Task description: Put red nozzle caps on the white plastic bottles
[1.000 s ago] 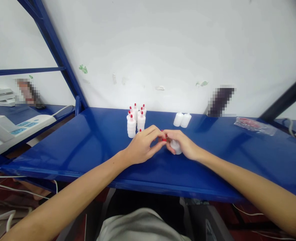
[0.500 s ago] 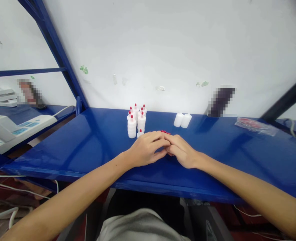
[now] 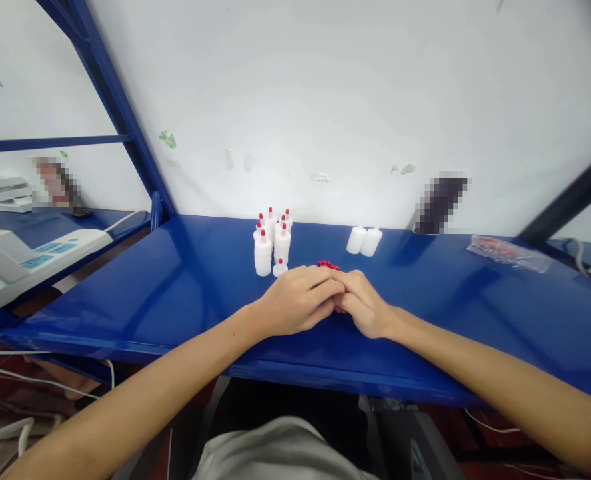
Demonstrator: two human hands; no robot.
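Observation:
My left hand [image 3: 298, 301] and my right hand [image 3: 366, 305] meet over the middle of the blue table, fingers curled and overlapping. Both are closed. A little reddish colour shows below the joined fingers, but what they hold, if anything, is hidden. Just beyond the fingertips lies a small pile of red caps [image 3: 328, 265]. Left of it, close to my left hand, a white nozzle top with a red tip [image 3: 280, 269] sits on the table. Behind that, several white squeeze bottles [image 3: 263, 256] with red-tipped nozzles stand upright in a cluster.
Two white bottles without visible nozzles [image 3: 364, 241] are at the back, right of centre. A clear plastic bag with red contents [image 3: 506, 252] lies at the far right. A dark pixelated object [image 3: 440, 203] leans on the wall. White power strips [image 3: 50, 257] are left, beyond a blue frame post [image 3: 125, 123].
My hands have shifted slightly toward me and closed together more tightly. More of the red cap pile and the nozzle top now shows. The bottles have stayed put.

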